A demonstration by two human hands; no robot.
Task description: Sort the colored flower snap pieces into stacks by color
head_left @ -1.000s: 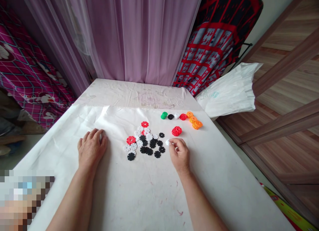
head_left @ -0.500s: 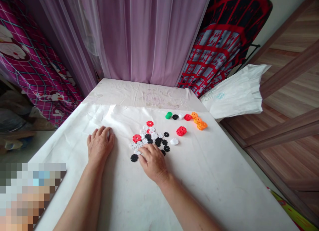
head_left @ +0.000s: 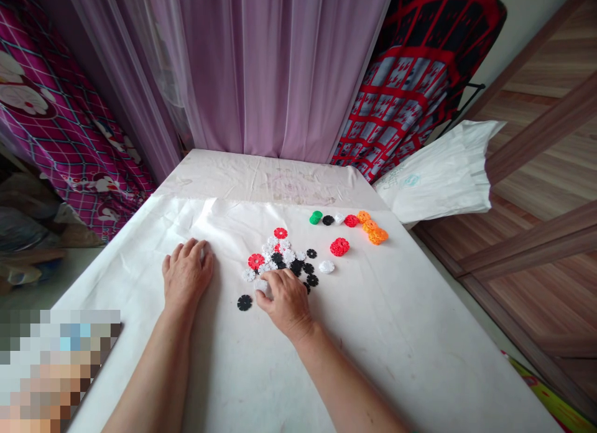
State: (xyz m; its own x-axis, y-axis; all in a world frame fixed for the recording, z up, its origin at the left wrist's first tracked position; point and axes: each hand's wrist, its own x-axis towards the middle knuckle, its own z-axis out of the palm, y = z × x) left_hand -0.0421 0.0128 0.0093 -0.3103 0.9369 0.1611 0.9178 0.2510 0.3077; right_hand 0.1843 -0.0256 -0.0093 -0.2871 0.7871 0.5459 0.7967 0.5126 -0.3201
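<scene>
My left hand (head_left: 187, 272) lies palm down on the white tablecloth (head_left: 373, 333), fingers stretched out, holding nothing. At the near edge of a loose pile, my right hand (head_left: 286, 302) pinches a white snowflake disc (head_left: 262, 287) between thumb and fingers. Its fingers cover part of the pile. White snowflake discs (head_left: 288, 256), black ones (head_left: 308, 267) and a few red ones (head_left: 256, 261) overlap there. One black snowflake disc (head_left: 244, 303) lies apart, left of my right hand.
Right of the pile sit a red stack (head_left: 339, 246) and a white stack (head_left: 327, 267). Farther back, green (head_left: 316, 217), black (head_left: 328, 220), white, red and orange (head_left: 377, 234) groups form a row. A white bag (head_left: 443, 172) stands at the table's right edge.
My right hand has closed on a white snowflake disc and lifted it slightly. The lone black disc has shifted left and nearer. My left hand stays in place.
</scene>
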